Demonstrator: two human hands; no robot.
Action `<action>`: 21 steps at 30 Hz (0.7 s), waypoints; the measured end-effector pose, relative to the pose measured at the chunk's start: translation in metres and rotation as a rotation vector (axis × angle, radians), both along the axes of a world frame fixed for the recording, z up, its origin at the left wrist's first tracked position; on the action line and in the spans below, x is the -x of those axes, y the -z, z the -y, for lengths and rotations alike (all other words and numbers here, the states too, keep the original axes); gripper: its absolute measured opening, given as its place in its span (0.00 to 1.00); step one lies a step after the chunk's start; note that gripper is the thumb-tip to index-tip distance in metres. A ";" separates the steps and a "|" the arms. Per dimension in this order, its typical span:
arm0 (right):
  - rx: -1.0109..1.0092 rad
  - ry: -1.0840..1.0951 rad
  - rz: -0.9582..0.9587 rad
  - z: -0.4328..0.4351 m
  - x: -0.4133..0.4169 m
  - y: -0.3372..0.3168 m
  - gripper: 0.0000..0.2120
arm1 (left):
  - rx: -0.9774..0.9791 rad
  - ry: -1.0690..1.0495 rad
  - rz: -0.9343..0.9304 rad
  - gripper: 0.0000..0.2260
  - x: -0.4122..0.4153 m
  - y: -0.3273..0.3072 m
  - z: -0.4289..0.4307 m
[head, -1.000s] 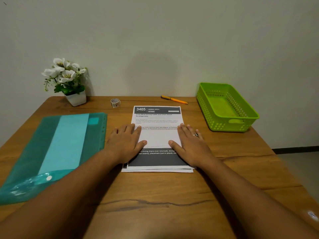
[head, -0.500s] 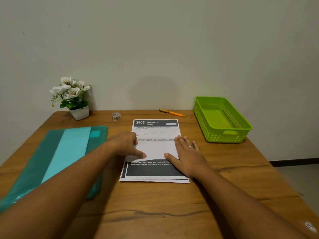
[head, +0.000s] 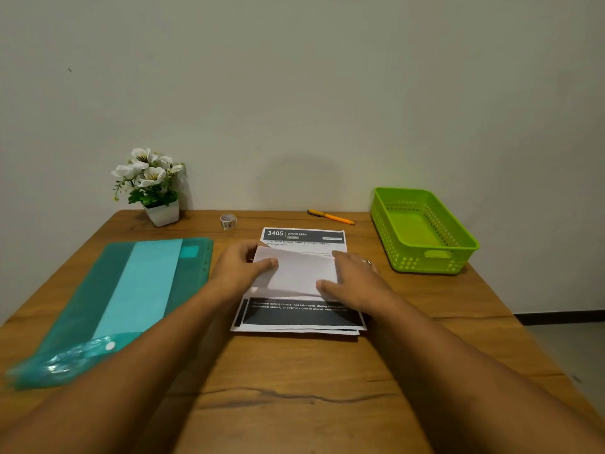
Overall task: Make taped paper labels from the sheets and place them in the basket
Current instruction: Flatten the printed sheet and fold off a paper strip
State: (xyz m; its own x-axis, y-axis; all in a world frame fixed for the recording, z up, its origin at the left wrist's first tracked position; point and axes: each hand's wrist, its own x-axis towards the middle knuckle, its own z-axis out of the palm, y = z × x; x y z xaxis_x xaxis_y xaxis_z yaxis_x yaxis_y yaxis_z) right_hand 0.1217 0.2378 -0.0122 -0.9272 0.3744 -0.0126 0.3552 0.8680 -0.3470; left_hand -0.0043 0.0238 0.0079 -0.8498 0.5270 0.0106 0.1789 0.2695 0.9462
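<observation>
A small stack of printed sheets (head: 302,314) lies in the middle of the wooden table. A white folded piece of paper (head: 296,273) sits on top of the stack. My left hand (head: 240,270) grips its left edge, thumb on top. My right hand (head: 352,278) lies on its right side with fingers fairly straight and the thumb at its lower corner. A small roll of clear tape (head: 228,221) stands behind the sheets. The green plastic basket (head: 458,253) stands at the right, with nothing in it.
An orange pen (head: 330,217) lies near the wall. A teal plastic folder (head: 131,299) covers the left side of the table. A white pot of white flowers (head: 154,188) stands at the back left corner. The wall runs directly behind the table.
Both hands slid up the top sheet from lying flat on it. The left hand has closed on the paper's left edge, and a white folded piece now shows between the hands.
</observation>
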 end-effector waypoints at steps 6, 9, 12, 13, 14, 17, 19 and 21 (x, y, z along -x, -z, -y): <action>-0.029 -0.250 -0.386 0.048 0.009 -0.060 0.10 | -0.116 0.183 -0.263 0.05 -0.018 -0.038 0.000; 0.020 -0.259 -0.465 0.055 0.012 -0.069 0.12 | -0.120 0.171 -0.418 0.06 -0.018 -0.052 0.003; 0.076 -0.292 -0.488 0.057 0.013 -0.068 0.12 | -0.108 0.154 -0.516 0.07 -0.020 -0.056 0.011; 0.098 -0.299 -0.482 0.059 0.013 -0.068 0.12 | -0.116 0.152 -0.536 0.07 -0.020 -0.057 0.013; 0.113 -0.302 -0.478 0.061 0.013 -0.067 0.12 | -0.130 0.148 -0.548 0.08 -0.021 -0.058 0.014; 0.121 -0.310 -0.475 0.066 0.014 -0.069 0.13 | -0.163 0.120 -0.534 0.08 -0.017 -0.059 0.015; 0.102 -0.307 -0.460 0.064 0.014 -0.070 0.15 | -0.206 0.095 -0.488 0.08 -0.011 -0.060 0.017; 0.082 -0.290 -0.444 0.058 0.013 -0.069 0.19 | -0.257 0.061 -0.435 0.09 -0.004 -0.063 0.020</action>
State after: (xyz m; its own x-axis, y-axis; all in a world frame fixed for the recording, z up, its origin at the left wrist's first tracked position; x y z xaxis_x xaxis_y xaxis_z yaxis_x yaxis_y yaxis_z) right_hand 0.1085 0.1795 0.0567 -0.9153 0.1159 0.3857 -0.0918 0.8725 -0.4799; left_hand -0.0006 0.0041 0.0707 -0.7056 0.5092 0.4928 0.5797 0.0148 0.8147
